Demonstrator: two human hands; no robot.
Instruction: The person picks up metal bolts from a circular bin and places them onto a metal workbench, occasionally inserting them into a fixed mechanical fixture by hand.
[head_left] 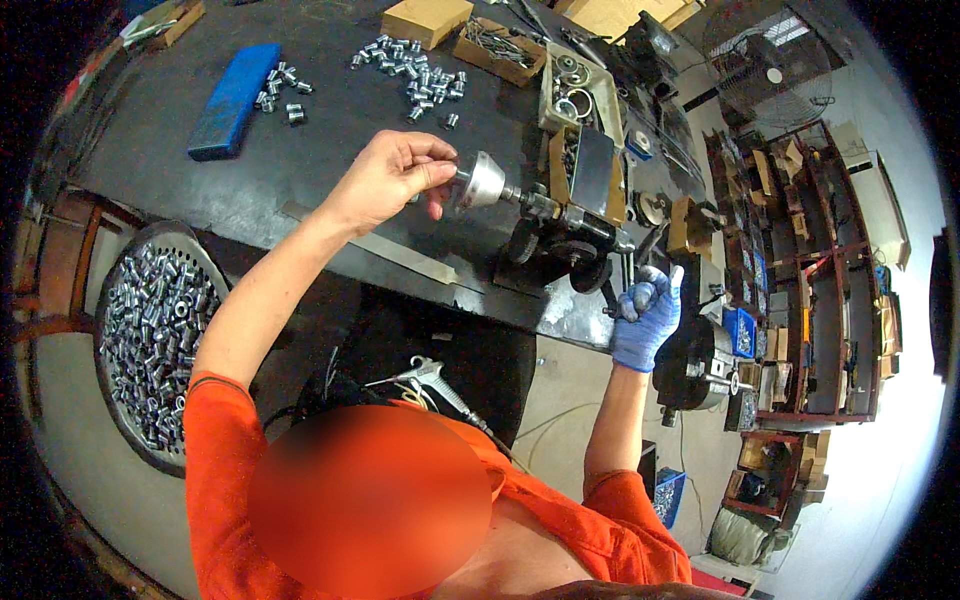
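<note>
My bare left hand [395, 180] reaches over the dark bench with thumb and fingers pinched together. Its fingertips are at the open face of a silvery cone-shaped chuck [485, 181]; whatever they pinch is mostly hidden. The chuck sits on the shaft of a small bench-mounted machine [568, 235] with dark round handwheels. At the other end of that machine, my right hand [648, 312], in a blue-and-grey glove, has its fingers curled round a lever, with the thumb sticking up. Most of the lever is covered by the glove.
Small metal fittings [420, 78] lie scattered on the bench beside a blue block [236, 102]. A perforated round tray [212, 270] heaped with fittings stands at the left. An air blow gun [430, 378] hangs below the bench edge. Shelves [830, 300] and a fan [772, 75] are at right.
</note>
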